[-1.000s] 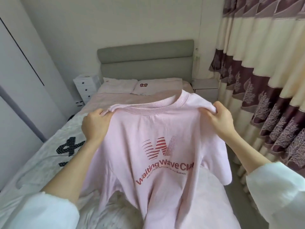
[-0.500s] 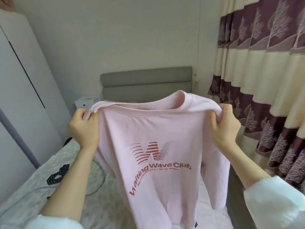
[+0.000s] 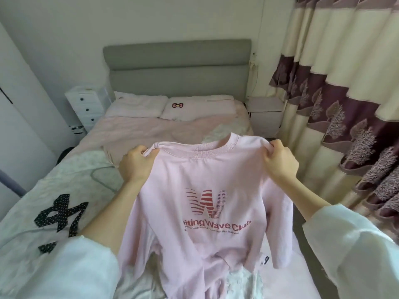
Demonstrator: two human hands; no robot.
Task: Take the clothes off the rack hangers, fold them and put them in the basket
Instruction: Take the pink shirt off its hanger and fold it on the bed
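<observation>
A pink T-shirt [image 3: 200, 175] with a red "Waiting Wave Club" print hangs spread out in front of me over the foot of the bed [image 3: 138, 130]. My left hand [image 3: 137, 164] pinches its left shoulder beside the collar. My right hand [image 3: 279, 161] pinches the right shoulder. The shirt's hem bunches on the bedding near the bottom of the view. No rack, hangers or basket are in sight.
A white garment with black dotted marks [image 3: 58, 214] lies on the bed's left side. Two pillows [image 3: 168, 105] sit by the grey headboard [image 3: 177, 67]. A white drawer unit [image 3: 88, 106] and a nightstand [image 3: 265, 113] flank the bed. Curtains [image 3: 345, 100] hang on the right.
Both hands have lowered the shirt toward the bed, after lifting it half a second ago. My view has tipped down, so the pillows and bed show again.
</observation>
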